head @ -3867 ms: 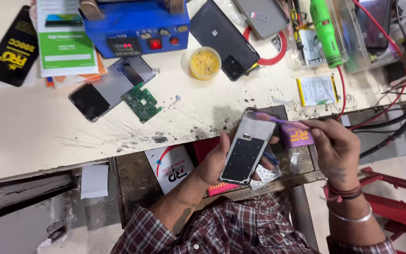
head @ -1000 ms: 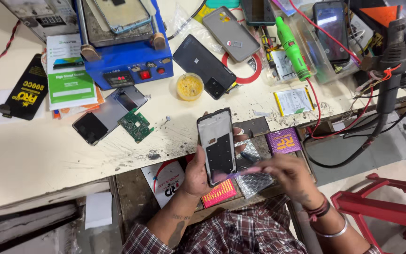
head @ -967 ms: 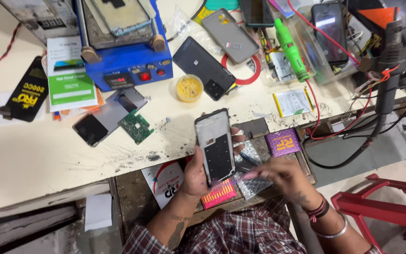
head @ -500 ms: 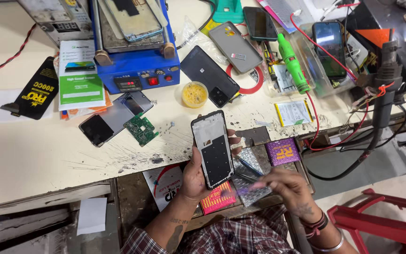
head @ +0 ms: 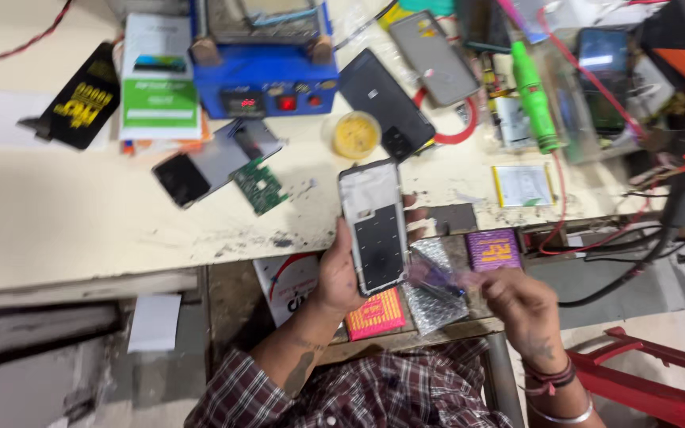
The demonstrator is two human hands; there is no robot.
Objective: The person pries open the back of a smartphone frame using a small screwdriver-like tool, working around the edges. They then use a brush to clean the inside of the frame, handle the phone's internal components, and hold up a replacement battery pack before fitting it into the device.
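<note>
Our left hand (head: 341, 273) grips the open phone (head: 372, 226) upright over the table (head: 81, 230) edge; our right hand (head: 517, 293), at its 4 o'clock, pinches a purple tool (head: 434, 277); a slack grip could drop the phone.

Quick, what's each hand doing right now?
Left hand: closed around an opened phone.
Right hand: pinching something thin and purple; too blurred to identify.
</note>
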